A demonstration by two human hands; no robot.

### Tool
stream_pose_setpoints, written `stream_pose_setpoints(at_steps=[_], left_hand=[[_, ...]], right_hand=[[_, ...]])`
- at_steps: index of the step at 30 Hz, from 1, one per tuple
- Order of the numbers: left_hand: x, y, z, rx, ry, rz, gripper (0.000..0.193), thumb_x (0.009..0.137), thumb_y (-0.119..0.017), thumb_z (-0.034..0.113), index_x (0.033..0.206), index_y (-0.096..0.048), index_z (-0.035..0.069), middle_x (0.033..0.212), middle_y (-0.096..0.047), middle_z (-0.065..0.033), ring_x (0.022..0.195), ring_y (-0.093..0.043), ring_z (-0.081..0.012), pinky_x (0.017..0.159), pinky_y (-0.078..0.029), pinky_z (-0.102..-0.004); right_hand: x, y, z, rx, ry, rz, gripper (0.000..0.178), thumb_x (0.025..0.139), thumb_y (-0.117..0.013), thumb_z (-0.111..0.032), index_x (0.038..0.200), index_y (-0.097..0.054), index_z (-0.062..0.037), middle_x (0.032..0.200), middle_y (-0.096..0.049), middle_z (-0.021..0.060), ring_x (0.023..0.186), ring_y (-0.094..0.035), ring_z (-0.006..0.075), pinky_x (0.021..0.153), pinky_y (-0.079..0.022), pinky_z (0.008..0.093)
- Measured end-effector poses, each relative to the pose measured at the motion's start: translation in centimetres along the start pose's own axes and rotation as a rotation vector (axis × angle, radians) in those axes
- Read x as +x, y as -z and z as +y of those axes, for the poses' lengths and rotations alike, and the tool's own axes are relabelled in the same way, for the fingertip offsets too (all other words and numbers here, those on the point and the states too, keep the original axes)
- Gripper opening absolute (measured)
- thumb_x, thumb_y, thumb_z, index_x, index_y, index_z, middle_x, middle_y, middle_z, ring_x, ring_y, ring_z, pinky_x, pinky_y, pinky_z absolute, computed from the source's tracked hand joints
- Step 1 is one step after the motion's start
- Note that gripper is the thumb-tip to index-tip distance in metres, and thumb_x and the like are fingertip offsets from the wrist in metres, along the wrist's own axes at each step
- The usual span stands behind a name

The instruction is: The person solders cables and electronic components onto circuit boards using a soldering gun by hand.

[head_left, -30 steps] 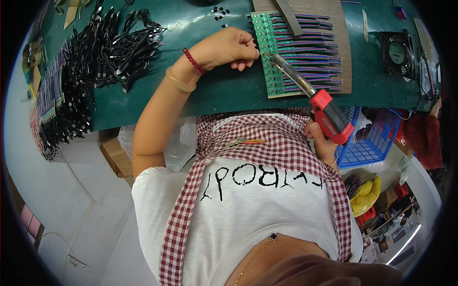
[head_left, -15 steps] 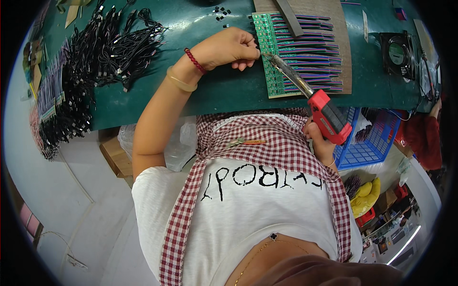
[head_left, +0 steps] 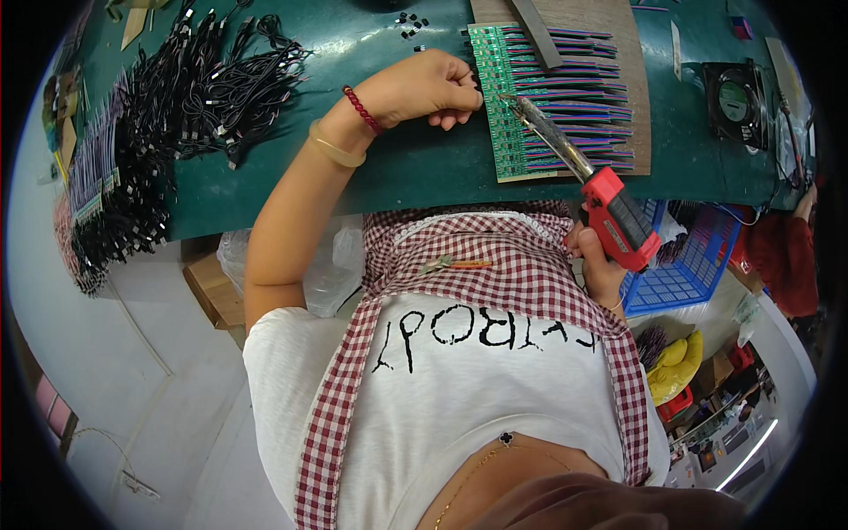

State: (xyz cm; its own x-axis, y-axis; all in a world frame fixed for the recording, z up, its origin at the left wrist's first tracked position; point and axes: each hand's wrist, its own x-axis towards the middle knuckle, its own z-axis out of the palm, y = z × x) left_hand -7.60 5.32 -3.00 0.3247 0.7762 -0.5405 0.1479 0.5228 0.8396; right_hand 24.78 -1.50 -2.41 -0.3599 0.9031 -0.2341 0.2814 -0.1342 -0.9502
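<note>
A panel of green circuit boards (head_left: 507, 162) lies on the bench, with rows of thin coloured wires (head_left: 579, 129) running off its right side. My left hand (head_left: 435, 92) is closed in a pinch at the panel's left edge. A bit of a small black part shows at its fingertips; the fingers hide the rest. My right hand (head_left: 599, 267) is wrapped round the red and black handle of a soldering iron (head_left: 621, 225). The iron slants up and left, its tip over the boards just right of my left fingertips; whether it touches them I cannot tell.
A grey metal bar (head_left: 535, 34) lies across the wires on a brown board (head_left: 638, 88). Several loose black parts (head_left: 410, 26) sit beyond my left hand. Black cables (head_left: 212, 84) are heaped at left. A small fan (head_left: 736, 102) stands at right, above a blue crate (head_left: 676, 287).
The soldering iron and my right hand have shifted slightly right, taking the tip from near my left fingertips further over the boards. My left hand has stayed nearly still.
</note>
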Motion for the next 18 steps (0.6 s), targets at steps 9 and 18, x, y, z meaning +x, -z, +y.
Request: stream_pose_setpoints(at_steps=[9,18], left_hand=[[-0.1,0.1,0.3,0.016,0.016,0.0,0.014,0.079,-0.056,0.014,0.069,-0.056,0.004,0.062,-0.057,-0.0009,0.049,-0.05,-0.0049,0.044,-0.038,-0.0172],[-2.2,2.0,0.9,0.406,-0.034,0.331,0.023,0.076,-0.066,0.023,0.076,-0.059,0.0,0.066,-0.06,-0.0088,0.055,-0.058,-0.016,0.05,-0.046,-0.0282]], right_hand=[[0.3,-0.4,0.0,0.063,0.016,-0.013,0.033,0.086,-0.055,-0.013,0.114,-0.047,0.0033,0.062,-0.05,0.0066,0.052,-0.044,0.0115,0.052,-0.037,0.0255],[1.2,-0.5,-1.3,0.243,0.045,0.039,0.039,0.085,-0.057,-0.018,0.114,-0.044,0.0037,0.059,-0.047,0.0064,0.049,-0.04,0.0109,0.051,-0.036,0.0247]])
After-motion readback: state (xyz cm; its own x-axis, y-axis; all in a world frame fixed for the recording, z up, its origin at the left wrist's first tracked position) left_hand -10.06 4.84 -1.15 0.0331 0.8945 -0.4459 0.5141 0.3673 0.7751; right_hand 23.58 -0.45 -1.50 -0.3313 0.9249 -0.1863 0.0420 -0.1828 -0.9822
